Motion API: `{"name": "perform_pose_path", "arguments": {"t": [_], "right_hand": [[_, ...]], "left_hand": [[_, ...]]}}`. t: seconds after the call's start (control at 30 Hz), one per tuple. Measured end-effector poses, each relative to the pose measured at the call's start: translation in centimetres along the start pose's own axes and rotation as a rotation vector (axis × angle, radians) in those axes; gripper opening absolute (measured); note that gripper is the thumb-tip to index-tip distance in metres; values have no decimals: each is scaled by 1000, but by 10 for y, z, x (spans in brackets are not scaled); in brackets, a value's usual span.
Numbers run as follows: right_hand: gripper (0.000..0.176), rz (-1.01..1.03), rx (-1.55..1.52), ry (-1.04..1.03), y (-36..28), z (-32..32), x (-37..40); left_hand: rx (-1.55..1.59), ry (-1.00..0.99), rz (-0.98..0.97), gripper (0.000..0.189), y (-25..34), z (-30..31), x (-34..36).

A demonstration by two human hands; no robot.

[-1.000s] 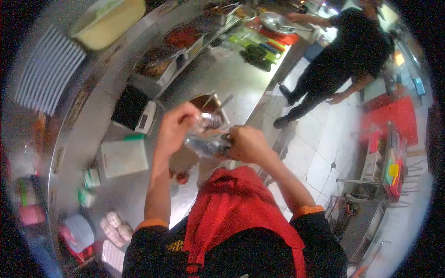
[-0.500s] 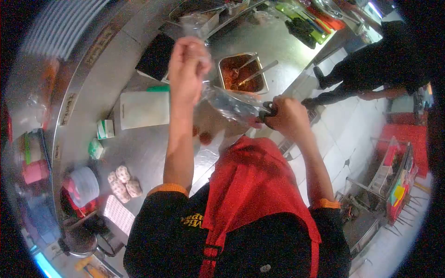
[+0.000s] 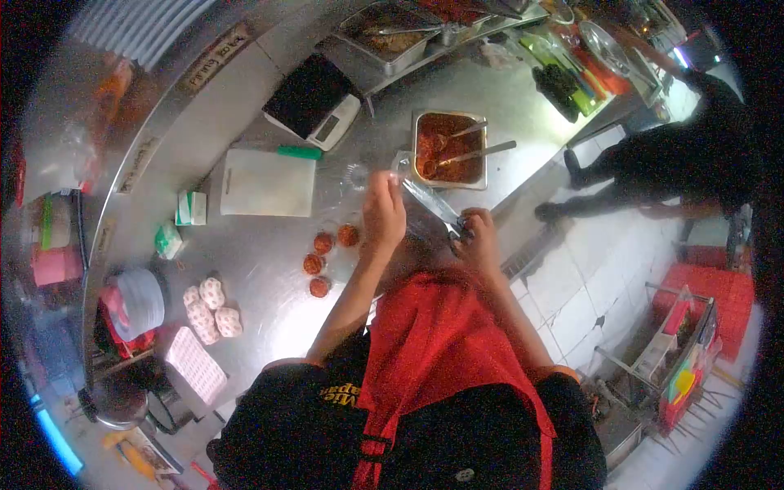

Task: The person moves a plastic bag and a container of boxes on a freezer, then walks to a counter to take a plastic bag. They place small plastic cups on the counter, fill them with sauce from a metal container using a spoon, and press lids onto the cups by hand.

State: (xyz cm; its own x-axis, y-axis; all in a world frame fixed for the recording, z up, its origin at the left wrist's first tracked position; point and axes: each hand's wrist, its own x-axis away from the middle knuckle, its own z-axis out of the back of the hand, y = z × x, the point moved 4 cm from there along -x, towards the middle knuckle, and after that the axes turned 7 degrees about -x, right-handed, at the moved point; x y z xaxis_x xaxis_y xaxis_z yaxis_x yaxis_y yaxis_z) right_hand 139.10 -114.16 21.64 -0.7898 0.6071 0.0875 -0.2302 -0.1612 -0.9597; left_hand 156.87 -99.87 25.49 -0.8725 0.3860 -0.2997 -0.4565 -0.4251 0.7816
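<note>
Snipping thin plastic cleanly calls for keeping it taut between the two hands, with the blades square to it and the fingertips well back from their path; working over the tabletop (image 3: 265, 257), just inside its floor-side edge, should keep scraps off the tiles. The left hand (image 3: 385, 208) has its fingers drawn together, pinching what looks like clear plastic (image 3: 400, 162) at its tips. The right hand (image 3: 479, 240) is curled around the black handles of the scissors (image 3: 431, 201), whose blades point toward the left hand; blur hides whether they are parted or touching. The scissors are held near that floor-side edge, between the hands, with the pan (image 3: 450, 185) of red sauce just beyond. Left of the left hand, four reddish balls (image 3: 323, 242) sit farther in from the edge.
</note>
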Motion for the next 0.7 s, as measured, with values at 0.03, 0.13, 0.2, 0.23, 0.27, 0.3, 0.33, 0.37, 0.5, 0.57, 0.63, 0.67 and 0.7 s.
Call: {"name": "perform_pose_path", "arguments": {"t": [0.03, 0.13, 0.2, 0.23, 0.27, 0.3, 0.33, 0.37, 0.5, 0.57, 0.63, 0.67, 0.7], "right_hand": [[47, 6, 1, 7, 6, 5, 1], [43, 294, 111, 75, -5, 26, 12], [37, 304, 287, 445, 3, 53, 23], [37, 327, 291, 453, 21, 60, 21], [36, 256, 407, 549, 51, 72, 16], [36, 187, 515, 645, 66, 83, 10], [35, 198, 528, 630, 60, 89, 3], [35, 229, 531, 603, 50, 91, -16], [45, 242, 543, 477, 146, 103, -112], [45, 176, 475, 382, 147, 105, -146], [46, 101, 427, 292, 136, 103, -160], [46, 174, 562, 204, 118, 100, -152], [47, 252, 696, 115, 105, 96, -145]], "left_hand": [[6, 24, 9, 20, 1, -1, 3], [-134, 60, -14, 18, 19, 11, 4], [-201, 108, -75, 18, 16, 8, 6], [-189, 126, -87, 18, 17, 6, 7], [-157, 130, -58, 18, 16, 7, 8], [-127, 139, -33, 18, 15, 9, 8], [-112, 150, -19, 18, 15, 9, 11], [-122, 201, -26, 18, 17, 10, 7], [-87, 196, -146, 14, 32, 19, 11], [-100, 207, -94, 9, 37, 23, 13], [-50, 206, -153, 7, 37, 22, 15], [-94, 158, -96, 8, 40, 22, 17], [-100, 192, -84, 8, 40, 23, 21]]}}
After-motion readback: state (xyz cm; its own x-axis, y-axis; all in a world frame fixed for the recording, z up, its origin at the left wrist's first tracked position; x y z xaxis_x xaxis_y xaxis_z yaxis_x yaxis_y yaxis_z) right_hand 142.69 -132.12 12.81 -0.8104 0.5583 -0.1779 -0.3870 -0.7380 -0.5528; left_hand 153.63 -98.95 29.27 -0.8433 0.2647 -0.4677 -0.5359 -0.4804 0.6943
